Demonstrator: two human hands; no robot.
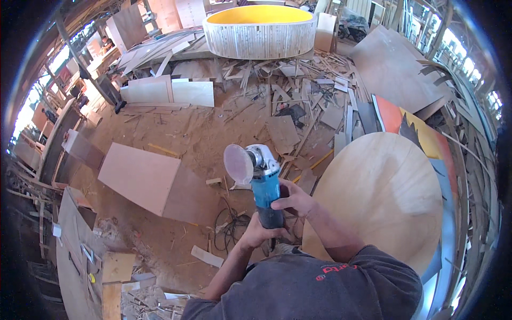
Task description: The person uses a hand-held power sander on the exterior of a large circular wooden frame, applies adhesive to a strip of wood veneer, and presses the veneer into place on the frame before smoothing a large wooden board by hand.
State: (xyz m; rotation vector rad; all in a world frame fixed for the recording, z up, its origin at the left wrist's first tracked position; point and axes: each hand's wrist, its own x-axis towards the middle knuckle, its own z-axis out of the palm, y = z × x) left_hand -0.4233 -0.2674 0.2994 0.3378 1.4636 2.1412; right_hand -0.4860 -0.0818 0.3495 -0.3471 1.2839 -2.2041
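Observation:
An angle grinder [265,189] with a blue body and silver head is held upright in front of me. Its round, pale sanding disc [238,164] faces up and to the left. My left hand [260,233] wraps round the dark lower end of the grinder. Higher up, my right hand [295,199] grips the blue body from the right side, thumb across it. Just right of my right arm stands a large oval wooden panel [384,192] with a pale, smooth face. Part of its lower left edge is hidden behind my arm.
A black cable [230,226] lies coiled on the sandy floor. To the left sits a pinkish wooden box [141,176]. Farther off, an oval slatted tub [260,45] with a yellow inside stands behind heaped wood scraps [298,106]. A cluttered bench [74,256] runs along the near left.

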